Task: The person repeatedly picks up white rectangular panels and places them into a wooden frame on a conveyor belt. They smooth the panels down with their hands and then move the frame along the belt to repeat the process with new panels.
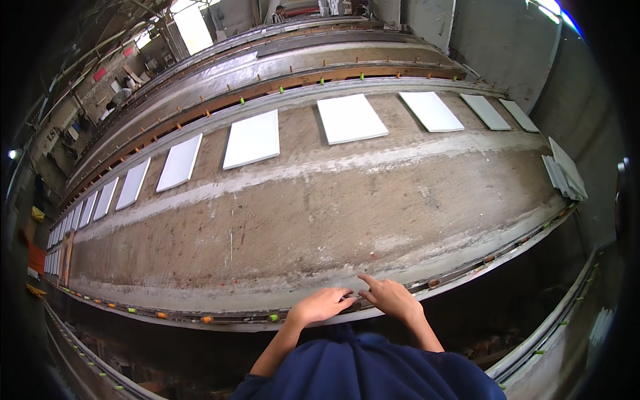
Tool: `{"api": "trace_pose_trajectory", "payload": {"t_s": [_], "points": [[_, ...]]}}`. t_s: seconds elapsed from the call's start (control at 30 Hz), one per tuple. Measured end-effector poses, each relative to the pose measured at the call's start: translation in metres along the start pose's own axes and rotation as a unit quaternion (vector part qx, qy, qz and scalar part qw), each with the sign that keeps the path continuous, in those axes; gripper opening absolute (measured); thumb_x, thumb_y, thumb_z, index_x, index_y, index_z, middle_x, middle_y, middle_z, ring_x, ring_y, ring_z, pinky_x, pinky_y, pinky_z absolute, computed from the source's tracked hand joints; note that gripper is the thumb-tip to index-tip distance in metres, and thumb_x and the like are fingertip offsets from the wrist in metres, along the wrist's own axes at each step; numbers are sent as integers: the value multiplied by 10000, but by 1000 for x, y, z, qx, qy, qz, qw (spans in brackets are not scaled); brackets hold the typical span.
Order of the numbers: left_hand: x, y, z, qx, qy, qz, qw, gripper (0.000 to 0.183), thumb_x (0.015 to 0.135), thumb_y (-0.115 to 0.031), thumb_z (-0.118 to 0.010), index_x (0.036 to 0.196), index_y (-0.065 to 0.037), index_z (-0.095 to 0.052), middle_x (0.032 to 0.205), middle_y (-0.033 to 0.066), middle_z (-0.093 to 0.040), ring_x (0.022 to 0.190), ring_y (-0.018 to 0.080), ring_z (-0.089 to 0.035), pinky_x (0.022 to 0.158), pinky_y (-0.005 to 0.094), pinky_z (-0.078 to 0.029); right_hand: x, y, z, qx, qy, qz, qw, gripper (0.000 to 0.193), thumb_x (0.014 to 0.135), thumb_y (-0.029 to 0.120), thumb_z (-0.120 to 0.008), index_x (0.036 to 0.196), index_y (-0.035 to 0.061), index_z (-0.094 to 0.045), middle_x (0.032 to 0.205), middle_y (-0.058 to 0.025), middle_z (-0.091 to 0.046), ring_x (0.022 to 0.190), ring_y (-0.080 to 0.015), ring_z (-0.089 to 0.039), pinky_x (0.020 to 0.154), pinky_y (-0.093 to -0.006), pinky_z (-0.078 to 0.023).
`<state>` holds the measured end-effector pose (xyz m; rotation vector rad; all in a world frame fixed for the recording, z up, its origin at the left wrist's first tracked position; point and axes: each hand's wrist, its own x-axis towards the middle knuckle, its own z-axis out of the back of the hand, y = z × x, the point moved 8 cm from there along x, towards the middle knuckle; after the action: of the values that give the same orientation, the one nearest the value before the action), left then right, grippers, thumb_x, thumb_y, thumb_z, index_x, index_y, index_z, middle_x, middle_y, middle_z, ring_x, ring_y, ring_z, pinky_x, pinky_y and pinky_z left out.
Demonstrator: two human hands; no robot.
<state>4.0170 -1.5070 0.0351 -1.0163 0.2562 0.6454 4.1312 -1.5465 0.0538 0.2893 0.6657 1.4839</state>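
Observation:
Both of my hands are at the near edge of a long, stained table, over the rail along its front. My left hand bends inward with its fingers closed at the rail. Something small and dark shows by its fingertips, too unclear to name. Just to the right, my right hand has its index finger stretched out over the table's pale border. Its thumb points toward the left hand, apart from the finger, and nothing shows between them. A small gap separates the two hands.
White rectangular panels lie in a spaced row along the table's far side. Stacked panels stand at the right end. Orange and green pegs dot the rail. Another long table lies beyond, with a person at far left.

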Motion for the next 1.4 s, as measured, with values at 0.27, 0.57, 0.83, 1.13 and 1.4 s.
{"api": "trace_pose_trajectory", "payload": {"t_s": [0.27, 0.57, 0.83, 1.13, 1.4], "points": [[46, -18, -18, 19, -12, -39, 999, 513, 927, -418, -431, 1286, -53, -459, 1189, 156, -537, 989, 278, -575, 863, 361, -446, -21, -56, 31, 18, -32, -46, 998, 431, 875, 294, -539, 1244, 92, -443, 860, -205, -651, 856, -390, -601, 751, -462, -465], [80, -90, -15, 72, -170, -44, 982, 528, 919, -389, -459, 1285, -10, -425, 1288, 162, -435, 1199, 327, -385, 1011, 390, -325, -34, -117, 126, -57, -185, 35, 980, 409, 843, 224, -592, 1194, 41, -493, 939, -186, -582, 925, -349, -551, 825, -416, -434], [164, -194, -50, 49, -231, -28, 971, 479, 918, -349, -476, 1247, -2, -459, 1243, 164, -477, 1186, 324, -415, 985, 400, -350, -71, -216, 169, -56, -157, 117, 979, 411, 848, 245, -584, 1186, 29, -495, 923, -163, -604, 877, -310, -581, 787, -386, -458], [270, -314, -105, -20, -187, -66, 980, 376, 896, -217, -506, 1237, -57, -488, 1172, 160, -550, 1002, 334, -568, 847, 377, -461, -128, -326, 244, 16, -131, 77, 988, 431, 861, 193, -567, 1254, 76, -433, 822, -206, -625, 738, -388, -602, 644, -450, -482], [305, -325, -122, 4, -184, -85, 979, 351, 894, -215, -521, 1208, -56, -510, 1132, 153, -572, 1000, 317, -568, 842, 371, -454, -139, -366, 266, 54, -173, 69, 981, 400, 839, 177, -590, 1198, 48, -470, 831, -215, -625, 783, -379, -603, 681, -436, -488]]}}
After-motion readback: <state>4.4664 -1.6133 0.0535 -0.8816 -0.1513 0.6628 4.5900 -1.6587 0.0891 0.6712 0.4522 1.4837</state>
